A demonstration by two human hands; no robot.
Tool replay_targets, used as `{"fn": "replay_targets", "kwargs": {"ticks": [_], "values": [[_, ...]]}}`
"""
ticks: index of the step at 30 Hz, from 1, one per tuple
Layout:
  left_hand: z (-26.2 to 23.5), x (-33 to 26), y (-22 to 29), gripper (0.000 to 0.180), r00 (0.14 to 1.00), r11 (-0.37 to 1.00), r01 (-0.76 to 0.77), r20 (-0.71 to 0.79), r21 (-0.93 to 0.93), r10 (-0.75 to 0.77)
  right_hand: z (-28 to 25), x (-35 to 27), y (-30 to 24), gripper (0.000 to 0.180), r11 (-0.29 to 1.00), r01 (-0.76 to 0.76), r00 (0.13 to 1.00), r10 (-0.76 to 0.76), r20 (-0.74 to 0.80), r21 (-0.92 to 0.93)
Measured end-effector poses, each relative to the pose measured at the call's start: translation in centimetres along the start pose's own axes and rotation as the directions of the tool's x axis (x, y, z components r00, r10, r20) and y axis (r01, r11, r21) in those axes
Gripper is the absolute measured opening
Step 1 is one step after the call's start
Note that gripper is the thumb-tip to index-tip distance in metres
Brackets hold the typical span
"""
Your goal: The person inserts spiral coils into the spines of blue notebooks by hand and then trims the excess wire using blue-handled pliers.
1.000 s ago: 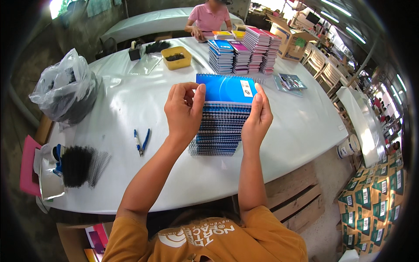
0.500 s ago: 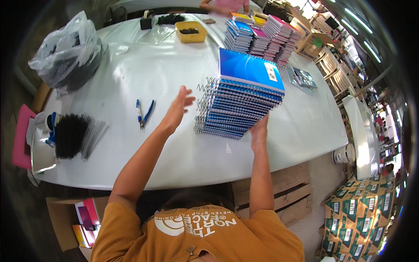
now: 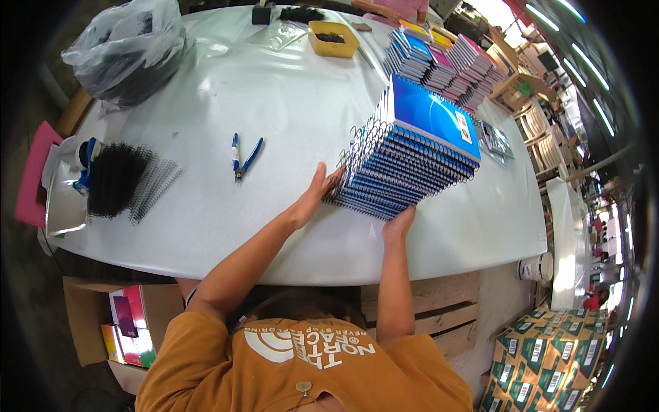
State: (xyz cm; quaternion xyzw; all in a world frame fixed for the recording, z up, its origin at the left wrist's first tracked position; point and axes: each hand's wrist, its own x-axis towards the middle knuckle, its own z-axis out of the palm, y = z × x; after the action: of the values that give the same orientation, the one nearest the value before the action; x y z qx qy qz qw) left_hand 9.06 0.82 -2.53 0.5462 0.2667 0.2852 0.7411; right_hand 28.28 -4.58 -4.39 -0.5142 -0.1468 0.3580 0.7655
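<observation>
A tall stack of blue spiral notebooks (image 3: 408,161) stands on the table in front of me, slightly turned, its metal coils showing along the left and near sides. My right hand (image 3: 399,224) is closed on its lower near right corner, with the fingers partly hidden behind the books. Against the coils on the left side lie the fingers of my left hand (image 3: 310,200), stretched out, thumb raised apart. Blue-handled cutting pliers (image 3: 245,159) rest on the table to the left, jaws toward me.
Black coils (image 3: 120,178) lie at the left near a pink thing (image 3: 36,175). A filled plastic bag (image 3: 127,55), a yellow tub (image 3: 333,40) and more notebook stacks (image 3: 446,65) stand farther back on the white table (image 3: 206,233). Another person's arm (image 3: 377,9) shows at the far edge.
My left hand has come in from the left and now touches the coils. The notebook stack has turned a little, and my right hand stays on it. The whole view has shifted.
</observation>
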Motion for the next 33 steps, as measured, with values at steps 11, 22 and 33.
{"fn": "replay_targets", "kwargs": {"ticks": [11,22,33], "values": [[-2.4,-8.6,1.4,0.086,0.944,0.986,0.071,-0.33,0.15,-0.017,3.8,-3.8,4.5,0.045,1.0,-0.013,0.972,0.015,0.233,-0.013],[-1.4,-5.4,1.4,0.067,0.403,0.703,-0.407,-0.576,0.583,0.711,7.7,-8.2,1.8,0.073,0.733,0.658,0.74,-0.587,0.327,-0.173],[-2.6,-3.3,0.9,0.058,0.278,0.641,-0.489,-0.591,0.591,0.757,7.5,-7.0,3.8,0.062,0.493,0.807,0.579,-0.771,0.267,-0.325]]}}
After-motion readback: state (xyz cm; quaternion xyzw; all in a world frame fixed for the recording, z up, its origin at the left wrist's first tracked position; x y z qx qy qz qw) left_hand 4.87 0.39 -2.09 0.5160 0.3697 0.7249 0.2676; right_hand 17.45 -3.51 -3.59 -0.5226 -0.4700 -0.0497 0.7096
